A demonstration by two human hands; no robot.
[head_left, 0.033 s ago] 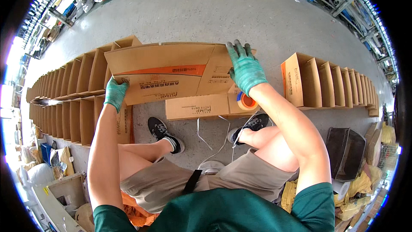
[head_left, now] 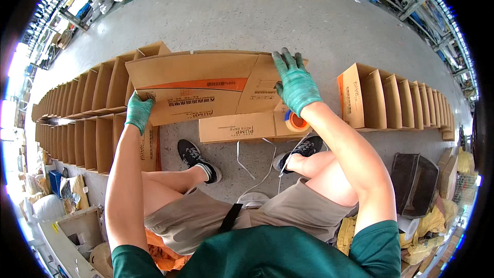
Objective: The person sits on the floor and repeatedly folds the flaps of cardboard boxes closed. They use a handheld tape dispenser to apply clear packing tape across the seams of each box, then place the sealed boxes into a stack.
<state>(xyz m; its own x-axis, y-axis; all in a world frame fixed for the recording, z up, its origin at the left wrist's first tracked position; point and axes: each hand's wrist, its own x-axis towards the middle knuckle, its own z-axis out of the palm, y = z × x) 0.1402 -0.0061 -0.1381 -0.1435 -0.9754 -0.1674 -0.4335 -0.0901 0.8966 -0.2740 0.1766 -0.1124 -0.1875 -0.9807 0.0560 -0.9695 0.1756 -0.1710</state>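
A brown cardboard carton with an orange stripe and dark print is held tilted in front of me, partly folded flat. My left hand, in a green glove, is closed on its lower left edge, thumb on the printed face. At the right end my right hand, also gloved, rests with fingers stretched out and apart against the edge. Below that hand lies an orange-and-white tape roll, on a second carton that stands on the floor under the held one and is partly hidden by it.
Two rows of open cartons stand to the left, another row to the right. White straps hang between my shoes. A black bin sits at lower right, a pale crate at lower left. Racks line the far side.
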